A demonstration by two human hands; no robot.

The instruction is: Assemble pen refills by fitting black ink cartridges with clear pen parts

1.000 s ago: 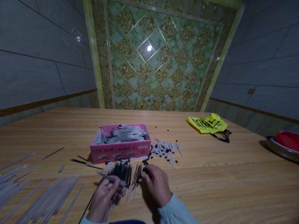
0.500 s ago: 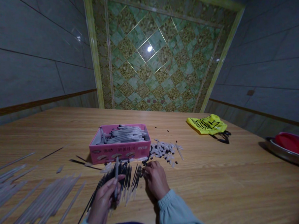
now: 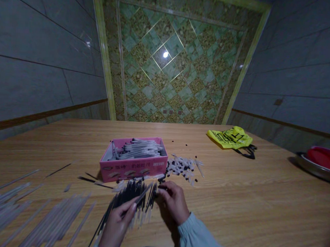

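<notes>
Between thumb and fingers, my left hand [image 3: 119,219] holds a thin grey pen tube [image 3: 143,193], which slants up to the right. My right hand [image 3: 175,201] is just right of the dark refills [image 3: 129,193], its fingertips pinched together; whatever they hold is too small to make out. Beyond the hands stands a pink box [image 3: 134,170] filled with grey-white tubes [image 3: 142,148]. Small white and black caps [image 3: 181,165] lie in a loose pile right of the box.
Clear tubes [image 3: 55,219] lie in rows on the wooden table [image 3: 232,203] at the left. A yellow bag [image 3: 231,137] with black straps rests at the back right. A metal basin [image 3: 316,168] with a red item [image 3: 323,158] sits at the right edge.
The tube in my left hand has tipped from upright to slanting right. My right hand has shifted slightly right and down.
</notes>
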